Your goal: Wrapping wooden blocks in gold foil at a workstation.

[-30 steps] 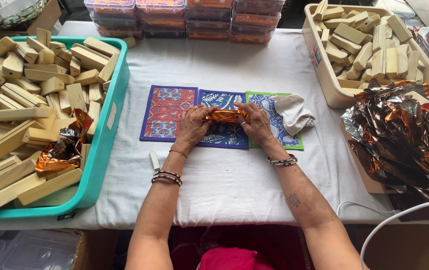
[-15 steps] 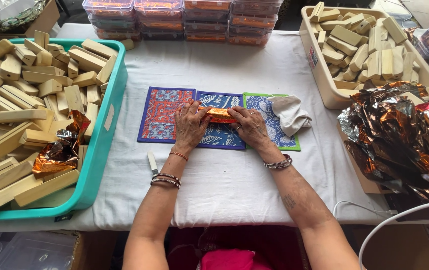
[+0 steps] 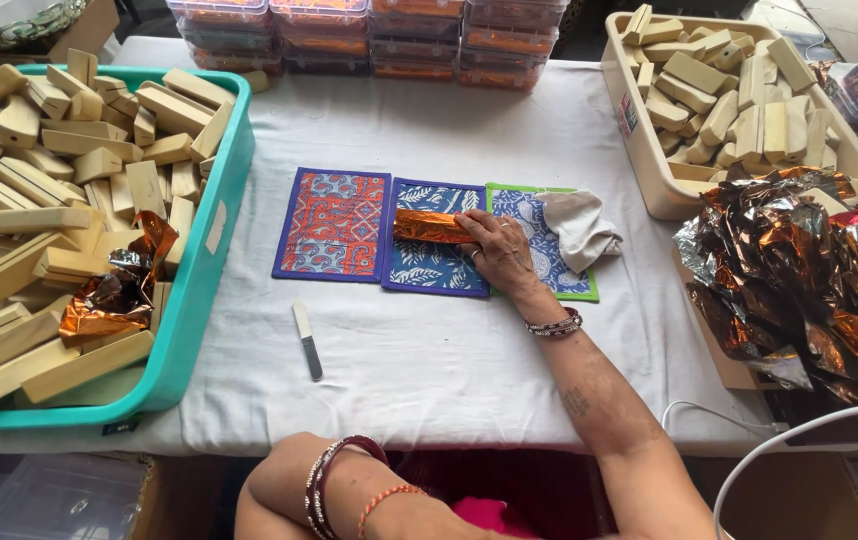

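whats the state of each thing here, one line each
orange foil-wrapped bar: wrapped, lying on the blue mat, right hand pressing its end
left hand: out of view, only its forearm shows
teal plastic tub: full of wooden blocks
small knife: lying flat, untouched
white cloth: crumpled

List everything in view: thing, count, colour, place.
foil-wrapped bar: one, orange, on middle mat
mats: three, blue and red patterned, table centre
cloth: one, off-white, on right mat
small knife: one, pale handle, in front of the mats
teal tub: one, left, full of pale wooden blocks, with a crumpled foil piece
beige tub: one, right, holding blocks
foil sheets: heap, copper and silver, right
lidded boxes: stacked, far edge
right hand: on the bar
left hand: out of view, forearm drawn back at bottom edge
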